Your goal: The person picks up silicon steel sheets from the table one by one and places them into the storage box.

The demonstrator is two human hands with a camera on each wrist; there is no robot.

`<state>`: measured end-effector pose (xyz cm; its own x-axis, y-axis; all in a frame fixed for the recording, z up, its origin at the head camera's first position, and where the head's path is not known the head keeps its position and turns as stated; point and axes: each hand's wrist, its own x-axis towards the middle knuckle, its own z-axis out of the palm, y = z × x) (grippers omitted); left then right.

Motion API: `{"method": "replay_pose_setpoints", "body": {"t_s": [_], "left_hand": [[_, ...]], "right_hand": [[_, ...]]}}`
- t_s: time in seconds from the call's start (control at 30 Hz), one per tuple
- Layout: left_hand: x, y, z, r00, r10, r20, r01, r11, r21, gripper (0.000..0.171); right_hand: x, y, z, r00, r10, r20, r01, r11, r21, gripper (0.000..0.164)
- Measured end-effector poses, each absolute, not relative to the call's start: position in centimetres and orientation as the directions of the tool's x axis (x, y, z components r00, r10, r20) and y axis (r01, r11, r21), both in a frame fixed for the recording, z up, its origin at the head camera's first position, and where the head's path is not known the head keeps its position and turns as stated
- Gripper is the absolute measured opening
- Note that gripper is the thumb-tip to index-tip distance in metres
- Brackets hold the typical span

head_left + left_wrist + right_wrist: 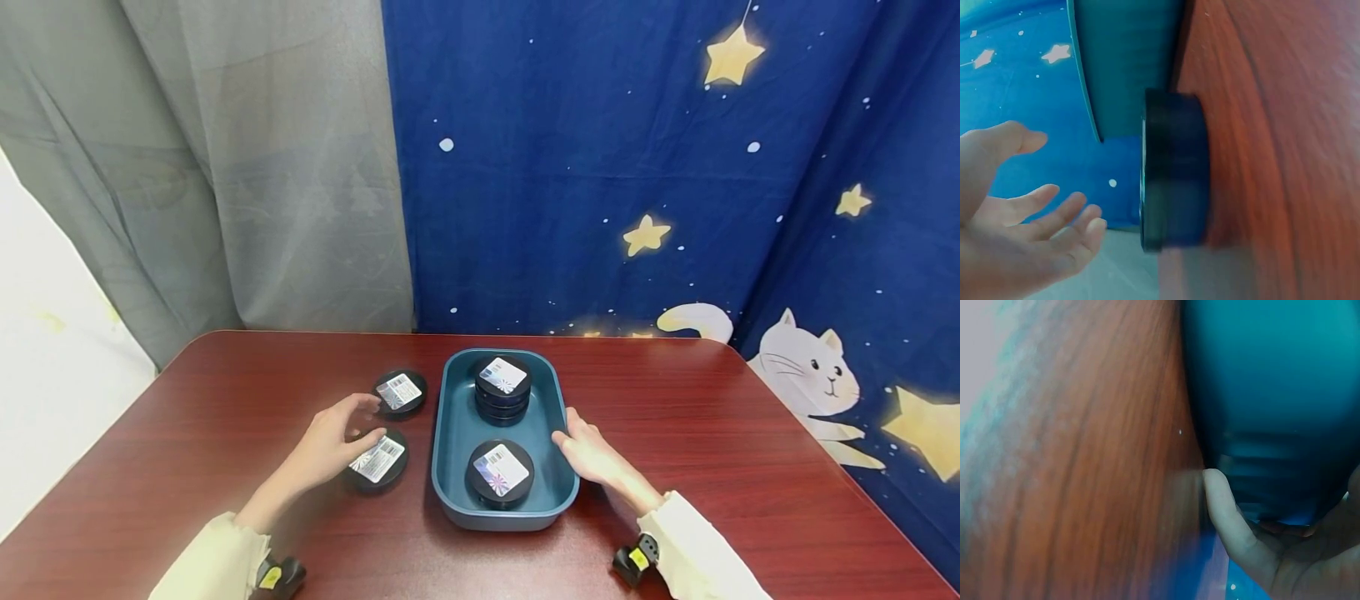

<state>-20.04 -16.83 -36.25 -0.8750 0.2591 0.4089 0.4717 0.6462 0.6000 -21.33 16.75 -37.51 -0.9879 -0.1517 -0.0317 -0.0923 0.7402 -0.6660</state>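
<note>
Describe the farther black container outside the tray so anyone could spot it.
On the reddish table, look left of the blue tray. Of the two there, seek the farther round black container. The left hand has its thumb over the nearer container, not this one.

Table (660, 400) from head height, sideways from wrists

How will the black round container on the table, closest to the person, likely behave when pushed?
The black round container would probably slide rather than tip, because it is wide and low. It seems unlikely to roll, lying flat with its label up. Its even outline suggests a stiff body.
</note>
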Motion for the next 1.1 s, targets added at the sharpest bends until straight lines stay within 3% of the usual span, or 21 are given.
{"method": "replay_pose_setpoints", "body": {"t_s": [0.23, 0.63, 0.9, 1.1], "left_hand": [[-19.4, -17.6, -36.7, -0.908, 0.268, 0.321, 0.408, 0.737, 0.539, 0.052], [-18.6, -18.3, -37.4, -0.928, 0.364, 0.074, 0.335, 0.733, 0.593, 0.103], [-19.1, -18.2, -38.1, -0.877, 0.466, 0.113, 0.433, 0.667, 0.607, 0.103], [-19.2, -17.9, -38.2, -0.9, 0.426, 0.09, 0.401, 0.73, 0.553, 0.106]], "right_hand": [[-21.3, 16.7, -37.5, -0.988, -0.15, -0.021, -0.098, 0.737, -0.668, 0.032], [-21.3, 16.7, -37.5, -0.988, -0.156, -0.019, -0.104, 0.742, -0.663, 0.034], [-21.2, 16.7, -37.4, -0.987, -0.159, -0.015, -0.107, 0.727, -0.678, 0.033], [-21.3, 17.1, -37.7, -0.978, -0.206, 0.035, -0.175, 0.716, -0.676, 0.034]]}}
